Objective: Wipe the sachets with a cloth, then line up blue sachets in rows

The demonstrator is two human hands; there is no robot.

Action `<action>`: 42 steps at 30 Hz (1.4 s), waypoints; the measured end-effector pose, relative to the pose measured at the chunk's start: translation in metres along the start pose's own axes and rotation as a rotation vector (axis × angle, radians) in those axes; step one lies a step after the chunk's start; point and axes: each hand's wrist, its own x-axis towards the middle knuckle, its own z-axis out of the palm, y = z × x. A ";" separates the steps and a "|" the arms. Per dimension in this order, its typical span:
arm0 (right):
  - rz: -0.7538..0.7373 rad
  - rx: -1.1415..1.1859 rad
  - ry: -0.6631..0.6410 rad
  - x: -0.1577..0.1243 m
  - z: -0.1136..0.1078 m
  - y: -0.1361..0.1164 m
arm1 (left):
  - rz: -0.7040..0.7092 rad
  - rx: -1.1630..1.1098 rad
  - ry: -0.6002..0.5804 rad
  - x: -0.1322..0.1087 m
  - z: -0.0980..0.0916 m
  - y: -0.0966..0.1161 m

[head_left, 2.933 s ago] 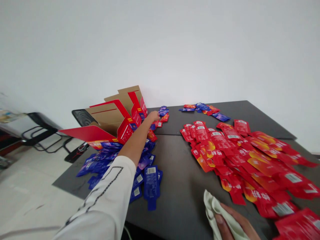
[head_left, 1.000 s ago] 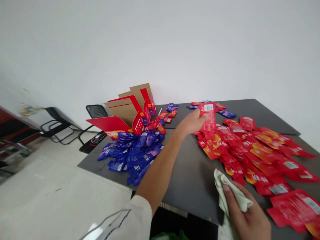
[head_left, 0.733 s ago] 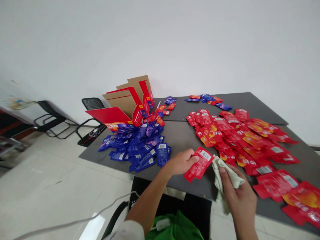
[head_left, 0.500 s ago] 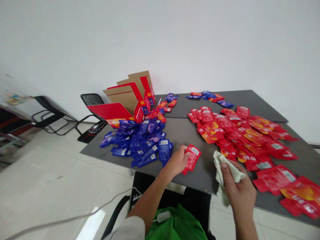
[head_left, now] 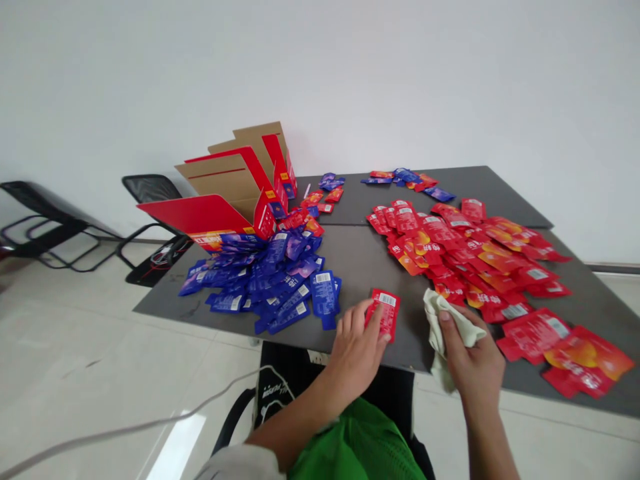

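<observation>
My left hand lies spread over a red pouch at the table's front edge. Its fingertips rest on the pouch, which is flat on the tabletop with its barcode facing up. In my right hand a pale, crumpled cloth is pinched between thumb and fingers, one end hanging over the edge. To the left of my left hand is a heap of blue pouches. Beyond and beside my right hand spreads a large heap of red pouches.
Open red cardboard boxes stand at the table's left side. Small groups of mixed pouches lie toward the back of the grey table. Black chairs stand on the left, and a cable crosses below.
My left hand has let the red pouch down onto the table, and its fingers have opened out over it. My right hand still grips the cloth. The view has shifted slightly.
</observation>
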 end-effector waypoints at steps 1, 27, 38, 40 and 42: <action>0.003 0.001 -0.003 0.000 0.000 0.001 | 0.060 0.016 0.008 -0.008 0.001 0.002; -1.118 -0.390 -0.730 0.046 0.050 -0.039 | 0.472 0.102 0.137 -0.048 0.034 -0.041; -1.066 -0.374 -0.500 0.052 0.027 -0.069 | 0.483 -0.123 0.117 -0.050 0.024 -0.052; -1.132 -0.385 -0.661 0.028 0.017 -0.063 | 0.460 -0.133 0.118 -0.052 0.023 -0.053; -1.162 -0.382 -0.763 0.013 0.016 -0.053 | 0.437 -0.141 0.117 -0.053 0.023 -0.053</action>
